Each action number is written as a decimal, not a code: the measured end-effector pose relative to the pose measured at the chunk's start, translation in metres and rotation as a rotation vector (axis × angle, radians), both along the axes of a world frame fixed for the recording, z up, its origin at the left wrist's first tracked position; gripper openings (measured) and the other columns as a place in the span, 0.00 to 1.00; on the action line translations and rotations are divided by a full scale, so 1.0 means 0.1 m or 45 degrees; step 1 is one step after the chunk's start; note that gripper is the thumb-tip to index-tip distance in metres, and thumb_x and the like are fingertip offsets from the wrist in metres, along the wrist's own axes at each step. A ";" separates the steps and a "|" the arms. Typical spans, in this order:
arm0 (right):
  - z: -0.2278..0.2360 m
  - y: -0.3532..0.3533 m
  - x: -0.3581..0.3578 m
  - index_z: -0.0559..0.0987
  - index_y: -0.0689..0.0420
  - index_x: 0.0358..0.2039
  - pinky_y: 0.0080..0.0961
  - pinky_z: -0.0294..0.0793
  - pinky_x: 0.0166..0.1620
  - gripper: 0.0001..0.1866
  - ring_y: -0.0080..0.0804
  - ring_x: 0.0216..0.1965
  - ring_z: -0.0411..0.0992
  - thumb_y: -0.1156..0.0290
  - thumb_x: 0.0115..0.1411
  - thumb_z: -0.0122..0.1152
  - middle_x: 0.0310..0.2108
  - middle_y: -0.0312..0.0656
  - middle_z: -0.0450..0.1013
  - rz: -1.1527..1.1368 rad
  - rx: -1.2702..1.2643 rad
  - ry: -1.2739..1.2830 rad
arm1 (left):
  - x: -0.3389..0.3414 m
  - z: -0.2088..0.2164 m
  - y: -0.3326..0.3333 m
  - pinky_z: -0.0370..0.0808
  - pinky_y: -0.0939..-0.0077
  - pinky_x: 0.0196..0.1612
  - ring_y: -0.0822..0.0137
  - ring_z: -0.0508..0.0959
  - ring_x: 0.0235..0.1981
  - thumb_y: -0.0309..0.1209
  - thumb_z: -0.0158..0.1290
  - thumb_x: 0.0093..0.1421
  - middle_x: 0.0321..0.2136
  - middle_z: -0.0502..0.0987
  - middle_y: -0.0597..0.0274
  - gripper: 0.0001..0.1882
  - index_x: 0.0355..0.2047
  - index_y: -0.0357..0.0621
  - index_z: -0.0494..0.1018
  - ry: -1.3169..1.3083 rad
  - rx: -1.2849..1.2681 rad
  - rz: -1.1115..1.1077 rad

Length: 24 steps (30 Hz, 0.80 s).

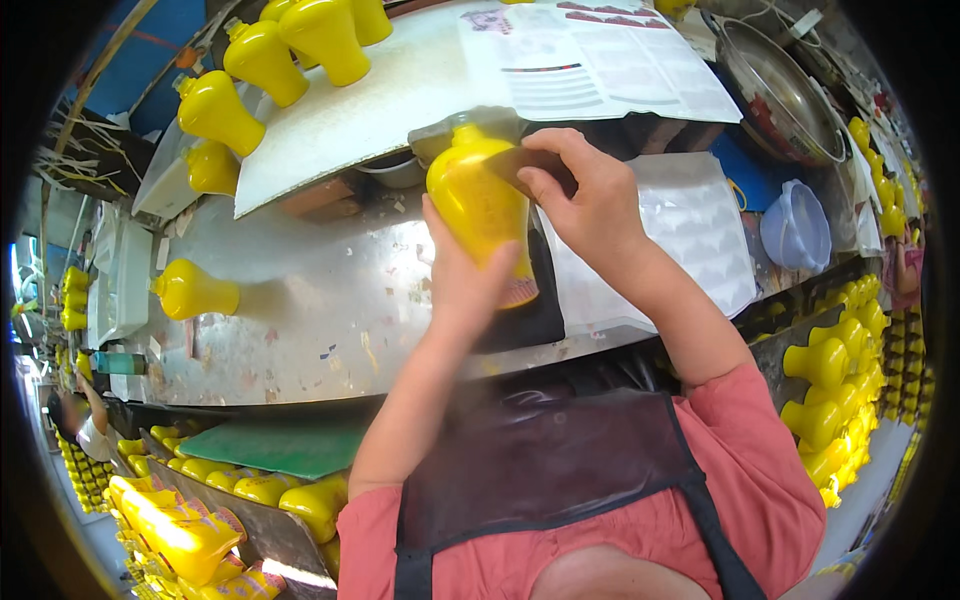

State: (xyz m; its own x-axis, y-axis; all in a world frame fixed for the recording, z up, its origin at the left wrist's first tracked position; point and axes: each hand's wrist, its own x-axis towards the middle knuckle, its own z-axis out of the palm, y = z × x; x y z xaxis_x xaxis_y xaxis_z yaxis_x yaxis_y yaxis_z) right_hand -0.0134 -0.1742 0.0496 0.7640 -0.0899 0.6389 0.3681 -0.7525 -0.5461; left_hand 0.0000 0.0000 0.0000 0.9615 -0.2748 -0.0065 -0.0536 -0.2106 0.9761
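A glossy yellow vase-shaped bottle (478, 190) with a narrow neck rests over a dark cloth (545, 285) near the table's front edge. My left hand (462, 265) is wrapped around its lower body. A patterned band shows near the base. Pinched between the thumb and fingers of my right hand (590, 195) is a thin, dark, flat piece (530, 168), which meets the bottle's upper right side. Its exact kind is unclear. Another yellow bottle (198, 290) lies on its side at the table's left.
Several yellow bottles (325, 38) stand on a white board (390, 95) at the back left. Printed sheets (600, 60) lie at the back, with a pale sheet (650, 240) to the right. A metal pan (785, 90) and a lilac bucket (797, 228) sit at far right.
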 end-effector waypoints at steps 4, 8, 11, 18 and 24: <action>0.11 0.04 0.19 0.82 0.57 0.45 0.29 0.79 0.37 0.11 0.37 0.33 0.82 0.74 0.60 0.67 0.35 0.44 0.81 0.065 -0.120 -0.024 | 0.02 -0.11 0.04 0.71 0.52 0.60 0.36 0.74 0.55 0.41 0.63 0.55 0.53 0.73 0.31 0.58 0.73 0.27 0.38 -0.147 0.220 0.024; 0.27 -0.03 0.40 0.83 0.57 0.45 0.24 0.79 0.39 0.12 0.33 0.33 0.82 0.73 0.59 0.67 0.35 0.44 0.82 0.019 -0.078 0.096 | 0.02 -0.23 0.07 0.66 0.46 0.60 0.34 0.70 0.53 0.42 0.62 0.56 0.51 0.71 0.29 0.56 0.72 0.25 0.40 -0.308 0.366 0.027; 0.38 -0.11 0.53 0.85 0.58 0.44 0.23 0.79 0.41 0.11 0.32 0.34 0.82 0.71 0.60 0.66 0.34 0.44 0.83 0.156 -0.061 0.228 | 0.02 -0.28 0.09 0.64 0.45 0.61 0.34 0.69 0.54 0.43 0.61 0.57 0.52 0.70 0.28 0.56 0.72 0.25 0.40 -0.264 0.311 0.009; 0.48 -0.16 0.83 0.85 0.59 0.44 0.23 0.79 0.42 0.12 0.29 0.35 0.81 0.70 0.61 0.64 0.33 0.43 0.83 0.108 -0.339 0.415 | 0.07 -0.20 0.10 0.73 0.49 0.57 0.39 0.77 0.52 0.37 0.62 0.55 0.50 0.76 0.34 0.54 0.71 0.25 0.42 -0.173 0.042 -0.061; 0.33 -0.14 0.62 0.85 0.58 0.45 0.20 0.78 0.41 0.12 0.21 0.35 0.79 0.72 0.62 0.65 0.33 0.40 0.82 0.236 -0.069 0.305 | 0.09 -0.11 0.11 0.77 0.54 0.54 0.43 0.81 0.51 0.33 0.60 0.54 0.51 0.77 0.38 0.45 0.69 0.35 0.51 -0.020 -0.110 -0.104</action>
